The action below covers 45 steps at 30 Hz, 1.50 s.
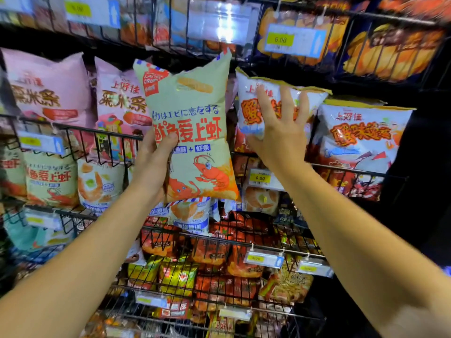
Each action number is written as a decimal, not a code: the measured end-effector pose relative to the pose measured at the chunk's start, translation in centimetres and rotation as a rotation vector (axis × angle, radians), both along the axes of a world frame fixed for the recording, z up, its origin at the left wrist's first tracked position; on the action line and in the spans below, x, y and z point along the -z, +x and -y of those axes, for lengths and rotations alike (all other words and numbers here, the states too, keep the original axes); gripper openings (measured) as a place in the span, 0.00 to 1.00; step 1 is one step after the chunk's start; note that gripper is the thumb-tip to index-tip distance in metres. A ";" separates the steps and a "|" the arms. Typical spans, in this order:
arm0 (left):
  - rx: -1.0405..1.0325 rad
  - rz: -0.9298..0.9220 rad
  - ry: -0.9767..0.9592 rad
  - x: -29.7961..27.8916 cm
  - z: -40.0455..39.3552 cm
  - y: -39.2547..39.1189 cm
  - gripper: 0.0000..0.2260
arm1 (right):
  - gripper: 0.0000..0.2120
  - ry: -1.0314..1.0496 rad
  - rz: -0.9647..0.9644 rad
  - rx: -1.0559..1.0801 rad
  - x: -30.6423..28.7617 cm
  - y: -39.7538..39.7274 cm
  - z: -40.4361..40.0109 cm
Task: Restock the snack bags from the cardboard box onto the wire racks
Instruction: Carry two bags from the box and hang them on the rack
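Two bare forearms reach up from the bottom of the frame as we stock a snack display. Our left hand (156, 154) holds a pale green shrimp snack bag (192, 132) upright in front of the racks, thumb curled over its front near the left edge, the other fingers hidden behind it. Our right hand (280, 132), fingers (288, 103) straight and spread, presses flat against a white bag with orange lettering (249, 106) standing in a wire rack (366, 172). Just right of it in the same rack stands a second white bag (361, 137) of the same kind. To the left, two pink bags (48, 93) stand in another rack (80, 129), and below them sits a matching green shrimp bag (52, 181). Lower racks hold red and yellow packets (214, 254) behind clipped price tags (260, 178). Farther up, the top rack carries orange chip bags (390, 52), with a yellow "6.00" tag (280, 40), blurred.
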<state>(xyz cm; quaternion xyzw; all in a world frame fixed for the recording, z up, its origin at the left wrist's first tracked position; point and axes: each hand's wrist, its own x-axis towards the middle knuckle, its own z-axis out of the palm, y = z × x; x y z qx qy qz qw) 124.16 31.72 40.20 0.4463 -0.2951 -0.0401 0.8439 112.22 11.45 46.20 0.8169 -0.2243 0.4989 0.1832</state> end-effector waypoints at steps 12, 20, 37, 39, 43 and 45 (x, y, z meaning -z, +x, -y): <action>0.051 0.032 0.098 -0.9 -1.2 -1.5 0.12 | 0.49 0.367 0.255 -0.397 -2.9 -3.6 -1.2; 0.067 -0.014 0.081 -0.9 0.0 -1.8 0.09 | 0.53 0.872 0.172 -0.474 -0.1 -5.2 1.1; 0.066 0.001 0.142 -0.4 0.0 -0.7 0.09 | 0.44 0.681 -0.167 0.052 0.4 -4.9 1.8; 0.069 0.022 0.148 -0.4 0.0 -0.6 0.10 | 0.44 0.691 -0.159 0.073 0.4 -4.5 1.7; 0.082 0.038 0.144 -0.4 0.1 -0.3 0.09 | 0.49 0.725 -0.199 0.085 0.5 -3.7 1.8; 0.084 0.035 0.140 -0.5 0.0 -0.3 0.10 | 0.48 0.773 -0.216 0.028 0.0 -3.7 2.2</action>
